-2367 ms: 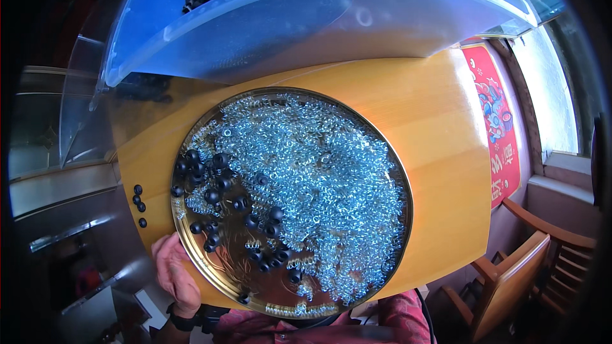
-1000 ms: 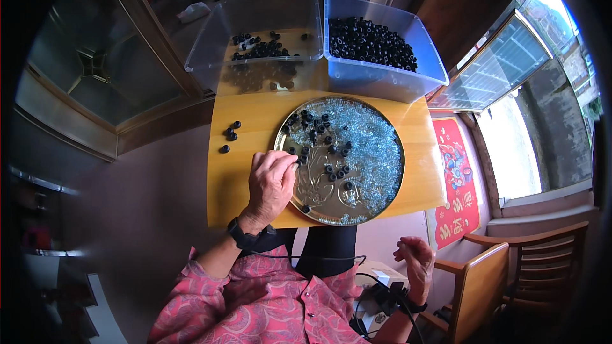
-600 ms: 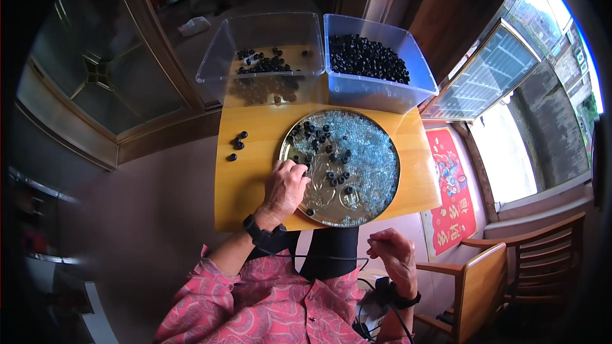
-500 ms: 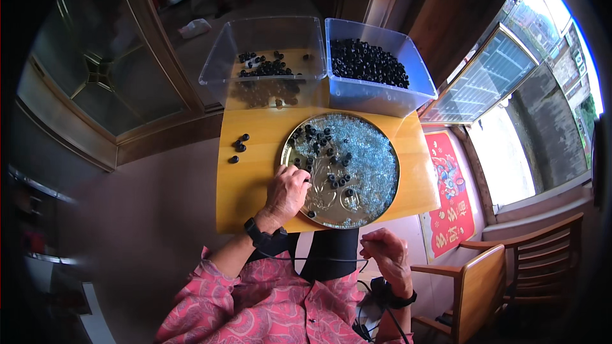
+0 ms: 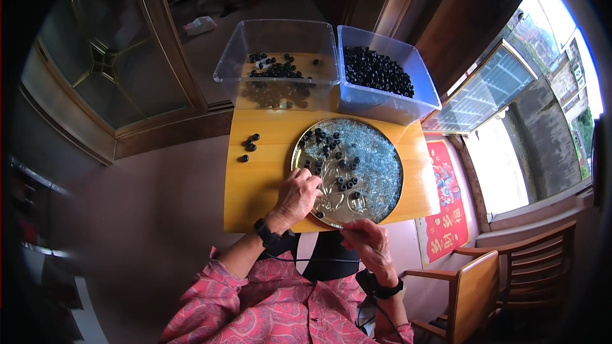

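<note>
A round shiny tray [image 5: 332,202] sits near the front of the wooden table. Small clear bluish pieces [image 5: 376,159] cover its right side, while several small round black pieces [image 5: 347,184] lie at its left and middle. My left hand [image 5: 298,196] reaches over the tray's left rim, fingers curled and thumb side pinched; what is between its fingertips I cannot make out. Just beyond the tray's near rim, my right hand [image 5: 370,245] is closed in a pinch, and whatever it holds is hidden or too small to name.
Behind the tray stand two clear plastic bins: the left bin [image 5: 274,24] holds some black pieces, the right bin [image 5: 382,105] a large heap. Several loose black pieces [image 5: 251,147] lie on the table [image 5: 255,185] at left. A wooden chair [image 5: 475,286] stands at right.
My right hand has moved left and up to the tray's near edge. The left hand stays at the tray's left side, its fingers still curled. The whole view has shifted slightly.
</note>
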`<state>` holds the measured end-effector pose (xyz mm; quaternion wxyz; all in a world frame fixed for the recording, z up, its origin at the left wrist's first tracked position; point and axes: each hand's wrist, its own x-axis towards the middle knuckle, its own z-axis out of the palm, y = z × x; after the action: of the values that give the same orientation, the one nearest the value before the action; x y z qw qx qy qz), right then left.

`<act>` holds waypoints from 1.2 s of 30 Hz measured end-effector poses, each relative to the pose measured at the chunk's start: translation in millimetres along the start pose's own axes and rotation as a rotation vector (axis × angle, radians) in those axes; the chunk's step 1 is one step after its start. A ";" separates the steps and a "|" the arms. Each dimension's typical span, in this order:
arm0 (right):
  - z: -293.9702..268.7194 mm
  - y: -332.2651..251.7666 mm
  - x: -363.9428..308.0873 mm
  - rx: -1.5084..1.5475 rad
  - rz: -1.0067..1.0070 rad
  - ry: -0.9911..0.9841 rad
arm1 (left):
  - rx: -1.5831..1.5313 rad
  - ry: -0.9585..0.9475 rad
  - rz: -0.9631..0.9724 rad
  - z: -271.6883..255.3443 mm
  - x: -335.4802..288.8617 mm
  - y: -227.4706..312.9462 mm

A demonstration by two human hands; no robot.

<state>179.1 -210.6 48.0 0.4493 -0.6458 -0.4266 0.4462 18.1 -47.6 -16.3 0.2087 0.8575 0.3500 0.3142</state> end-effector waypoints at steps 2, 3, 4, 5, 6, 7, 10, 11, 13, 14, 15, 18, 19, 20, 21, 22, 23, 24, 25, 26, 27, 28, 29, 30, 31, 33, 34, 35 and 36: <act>5.6 -2.5 1.0 0.009 0.039 -0.003 | 0.014 -0.011 0.012 0.1 -0.8 0.6; 7.4 -4.5 1.7 0.008 0.042 -0.002 | 0.011 -0.013 0.011 -1.5 -1.0 1.8; 8.8 -7.3 2.6 -0.023 0.049 -0.001 | 0.017 0.049 0.049 -3.2 -1.9 2.8; 10.2 -8.7 3.0 -0.054 0.057 0.000 | 0.022 0.110 0.087 -4.9 -3.4 4.0; 11.6 -6.5 4.0 -0.055 0.062 0.000 | 0.020 0.107 0.084 -6.9 -5.6 6.2; 12.6 -1.7 5.6 -0.008 0.059 0.022 | -0.165 0.080 -0.039 -10.6 -7.1 10.6; 16.4 4.8 6.5 0.089 0.039 0.073 | -0.527 0.013 -0.215 -20.4 -13.6 15.5; 18.3 5.6 7.0 0.142 0.017 0.099 | -0.910 -0.058 -0.407 -27.0 -15.8 20.5; 22.0 5.9 9.4 0.156 -0.086 0.111 | -1.393 -0.183 -0.646 -36.3 -21.3 26.7; 24.9 5.3 10.5 0.169 -0.190 0.122 | -1.393 -0.182 -0.649 -35.9 -26.2 27.3; 28.1 4.6 11.7 0.170 -0.188 0.121 | -1.464 -0.192 -0.652 -35.1 -31.2 28.3; 36.4 4.0 14.6 0.179 -0.250 0.148 | -1.557 -0.195 -0.683 -35.1 -38.7 34.8; 38.4 4.3 14.9 0.198 -0.262 0.152 | -1.567 -0.192 -0.692 -34.2 -40.4 36.0; 39.6 4.6 15.1 0.217 -0.274 0.157 | -1.579 -0.190 -0.702 -33.1 -41.9 37.2; 40.1 4.6 15.7 0.216 -0.272 0.158 | -1.580 -0.191 -0.704 -32.0 -43.0 38.4; 40.4 4.6 16.5 0.197 -0.292 0.156 | -1.592 -0.204 -0.697 -31.0 -44.0 39.5; 40.9 5.0 16.9 0.179 -0.312 0.153 | -1.604 -0.215 -0.690 -30.4 -45.1 40.1; 41.4 5.6 17.1 0.179 -0.310 0.153 | -1.604 -0.215 -0.692 -29.5 -46.4 40.0; 41.8 6.3 17.4 0.194 -0.302 0.152 | -1.603 -0.221 -0.690 -28.3 -47.7 39.6; 42.0 7.3 17.3 0.209 -0.294 0.152 | -1.603 -0.227 -0.688 -27.2 -48.8 39.5; 42.3 8.4 17.3 0.208 -0.293 0.153 | -1.604 -0.228 -0.689 -26.7 -49.6 39.9; 42.6 9.6 17.2 0.234 -0.283 0.150 | -1.602 -0.226 -0.698 -26.1 -50.1 40.2; 43.1 10.5 17.0 0.261 -0.274 0.145 | -1.597 -0.221 -0.707 -25.9 -51.1 40.1; 43.2 11.0 16.2 0.261 -0.273 0.144 | -1.598 -0.220 -0.708 -25.5 -52.3 39.8; 42.9 11.7 15.2 0.257 -0.256 0.134 | -1.605 -0.221 -0.710 -24.9 -53.8 39.5; 41.9 13.0 15.0 0.252 -0.241 0.122 | -1.612 -0.220 -0.709 -24.5 -55.2 39.2; 41.1 14.3 15.1 0.199 -0.252 0.118 | -1.601 -0.222 -0.701 -24.9 -56.2 39.8; 40.7 14.5 14.8 0.147 -0.261 0.114 | -1.592 -0.225 -0.695 -25.6 -57.1 40.3; 40.2 12.9 15.3 0.146 -0.261 0.114 | -1.593 -0.224 -0.695 -26.7 -57.2 40.3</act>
<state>146.1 -191.0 24.7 0.5726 -0.5747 -0.4472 0.3766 -13.2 -112.7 3.6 0.8625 0.3275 0.2454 0.2977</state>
